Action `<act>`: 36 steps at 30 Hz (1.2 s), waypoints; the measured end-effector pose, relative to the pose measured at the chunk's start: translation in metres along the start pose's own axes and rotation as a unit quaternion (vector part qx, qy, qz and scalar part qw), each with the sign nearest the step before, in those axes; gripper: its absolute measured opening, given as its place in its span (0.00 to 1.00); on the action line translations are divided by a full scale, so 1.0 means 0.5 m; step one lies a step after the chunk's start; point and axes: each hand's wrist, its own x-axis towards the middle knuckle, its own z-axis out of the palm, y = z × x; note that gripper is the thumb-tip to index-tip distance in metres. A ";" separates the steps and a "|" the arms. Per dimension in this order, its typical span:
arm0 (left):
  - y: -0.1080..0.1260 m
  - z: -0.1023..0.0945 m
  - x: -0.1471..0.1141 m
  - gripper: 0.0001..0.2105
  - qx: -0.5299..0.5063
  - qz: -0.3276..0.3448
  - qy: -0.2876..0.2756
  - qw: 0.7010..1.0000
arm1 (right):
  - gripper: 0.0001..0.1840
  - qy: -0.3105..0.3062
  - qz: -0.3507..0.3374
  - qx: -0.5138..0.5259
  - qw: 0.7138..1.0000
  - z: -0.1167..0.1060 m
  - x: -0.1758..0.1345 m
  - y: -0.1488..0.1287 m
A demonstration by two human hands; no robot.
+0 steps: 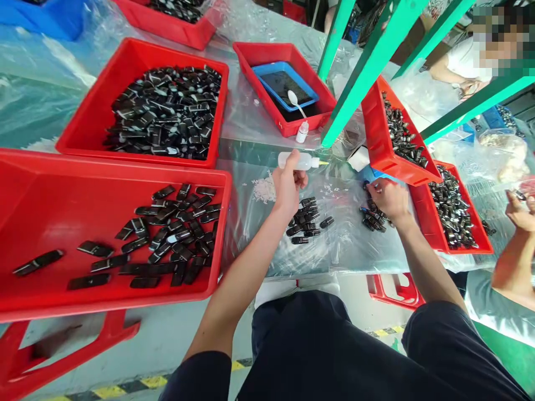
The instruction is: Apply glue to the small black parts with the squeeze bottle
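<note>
My left hand (288,181) is wrapped around a translucent squeeze bottle (307,162), which lies nearly level with its thin yellow tip toward the right. Below that hand is a small heap of glossy black pieces (308,214), with one piece (326,222) lying apart. A scatter of tiny white bits (264,188) is on the plastic sheet just left of my wrist. Over at the right, my right hand (388,197) is above a pile of small dark parts (371,217). Its fingers are pinched on a small dark part (366,184), partly hidden by them.
Red bins of black pieces (228,223) (62,139) stand at left. Behind are a red bin (288,129) holding a blue tray (307,103) with a white spoon (292,98), and a small bottle (302,132). Green posts (355,78) rise before red bins (378,156). Co-workers' hands show right.
</note>
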 end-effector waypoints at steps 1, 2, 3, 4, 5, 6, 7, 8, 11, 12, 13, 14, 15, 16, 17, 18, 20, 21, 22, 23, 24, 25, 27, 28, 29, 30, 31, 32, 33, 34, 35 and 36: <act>0.001 0.001 -0.002 0.29 -0.009 -0.002 -0.002 1.000 | 0.20 -0.002 0.027 -0.024 0.999 -0.002 0.008 0.002; 0.001 0.001 -0.002 0.29 -0.016 -0.002 -0.007 1.000 | 0.23 -0.007 0.046 -0.042 0.998 -0.003 0.016 0.001; 0.001 0.000 -0.002 0.29 -0.021 -0.001 -0.011 1.000 | 0.24 -0.016 0.055 -0.057 0.997 -0.003 0.023 -0.002; 0.000 -0.001 -0.002 0.29 -0.024 0.001 -0.015 1.000 | 0.25 -0.027 0.060 -0.068 0.995 -0.002 0.029 -0.007; 0.000 -0.002 0.000 0.29 -0.024 0.002 -0.016 1.000 | 0.26 -0.039 0.059 -0.078 0.994 -0.001 0.034 -0.014; 0.000 -0.004 0.002 0.29 -0.022 0.003 -0.015 1.000 | 0.26 -0.048 0.056 -0.084 0.994 0.001 0.038 -0.020; -0.001 -0.006 0.004 0.29 -0.021 0.004 -0.013 1.000 | 0.26 -0.053 0.052 -0.085 0.994 0.002 0.041 -0.027; -0.001 -0.007 0.007 0.29 -0.020 0.006 -0.012 1.000 | 0.24 -0.055 0.045 -0.081 0.994 0.003 0.042 -0.033; -0.004 -0.012 0.013 0.29 -0.019 0.014 -0.016 1.000 | 0.18 -0.047 0.016 -0.036 0.998 0.007 0.042 -0.045; -0.004 -0.013 0.014 0.30 -0.018 0.016 -0.017 1.000 | 0.17 -0.041 0.002 -0.013 0.999 0.010 0.041 -0.047; -0.005 -0.013 0.015 0.29 -0.017 0.016 -0.017 1.000 | 0.15 -0.032 -0.017 0.016 0.999 0.013 0.039 -0.048; -0.006 -0.013 0.016 0.30 -0.014 0.013 -0.015 1.000 | 0.15 -0.022 -0.039 0.051 0.998 0.017 0.036 -0.049; -0.006 -0.013 0.016 0.30 -0.010 0.010 -0.013 1.000 | 0.14 -0.012 -0.064 0.088 0.994 0.022 0.032 -0.051; -0.007 -0.013 0.017 0.30 -0.007 0.006 -0.009 1.000 | 0.15 -0.005 -0.092 0.127 0.988 0.027 0.028 -0.053; -0.007 -0.013 0.018 0.30 -0.003 0.002 -0.006 1.000 | 0.16 0.000 -0.120 0.164 0.979 0.032 0.023 -0.056; -0.008 -0.012 0.018 0.30 0.000 -0.002 -0.002 1.000 | 0.17 0.003 -0.146 0.194 0.970 0.036 0.017 -0.061; -0.008 -0.011 0.019 0.30 0.006 -0.006 0.003 1.000 | 0.18 0.010 -0.182 0.226 0.957 0.041 0.005 -0.074; -0.008 -0.011 0.020 0.30 0.007 -0.007 0.002 1.000 | 0.18 0.011 -0.193 0.229 0.954 0.042 -0.001 -0.082; -0.007 -0.011 0.020 0.30 0.009 -0.007 0.002 1.000 | 0.18 0.010 -0.199 0.226 0.954 0.041 -0.006 -0.090; -0.007 -0.011 0.020 0.29 0.011 -0.007 0.002 1.000 | 0.18 0.007 -0.200 0.220 0.955 0.040 -0.011 -0.097; -0.006 -0.012 0.020 0.29 0.013 -0.008 0.003 1.000 | 0.18 0.001 -0.200 0.213 0.956 0.038 -0.014 -0.105; -0.006 -0.012 0.020 0.28 0.014 -0.009 0.006 1.000 | 0.18 -0.006 -0.198 0.205 0.958 0.035 -0.017 -0.111; -0.004 -0.013 0.020 0.27 0.011 -0.011 0.009 1.000 | 0.18 -0.016 -0.189 0.190 0.963 0.030 -0.020 -0.120; -0.004 -0.013 0.020 0.27 0.007 -0.011 0.009 1.000 | 0.18 -0.020 -0.184 0.183 0.966 0.029 -0.022 -0.123; -0.004 -0.013 0.019 0.27 0.003 -0.009 0.007 1.000 | 0.19 -0.022 -0.178 0.177 0.968 0.027 -0.024 -0.126; -0.004 -0.013 0.019 0.27 -0.001 -0.008 0.004 1.000 | 0.19 -0.025 -0.173 0.172 0.969 0.027 -0.027 -0.128; -0.004 -0.013 0.019 0.27 -0.005 -0.006 0.001 1.000 | 0.20 -0.029 -0.170 0.169 0.970 0.026 -0.031 -0.129; -0.004 -0.013 0.019 0.27 -0.008 -0.004 -0.002 1.000 | 0.21 -0.033 -0.170 0.167 0.971 0.026 -0.036 -0.131; -0.004 -0.013 0.019 0.28 -0.010 -0.002 -0.004 1.000 | 0.22 -0.038 -0.175 0.167 0.970 0.025 -0.042 -0.133; -0.005 -0.013 0.019 0.28 -0.013 0.000 -0.006 1.000 | 0.23 -0.044 -0.184 0.169 0.967 0.025 -0.048 -0.134; -0.005 -0.014 0.019 0.28 -0.014 0.003 -0.007 1.000 | 0.23 -0.050 -0.197 0.171 0.964 0.024 -0.053 -0.136; -0.006 -0.014 0.019 0.28 -0.014 0.004 -0.007 1.000 | 0.24 -0.056 -0.210 0.173 0.961 0.024 -0.059 -0.137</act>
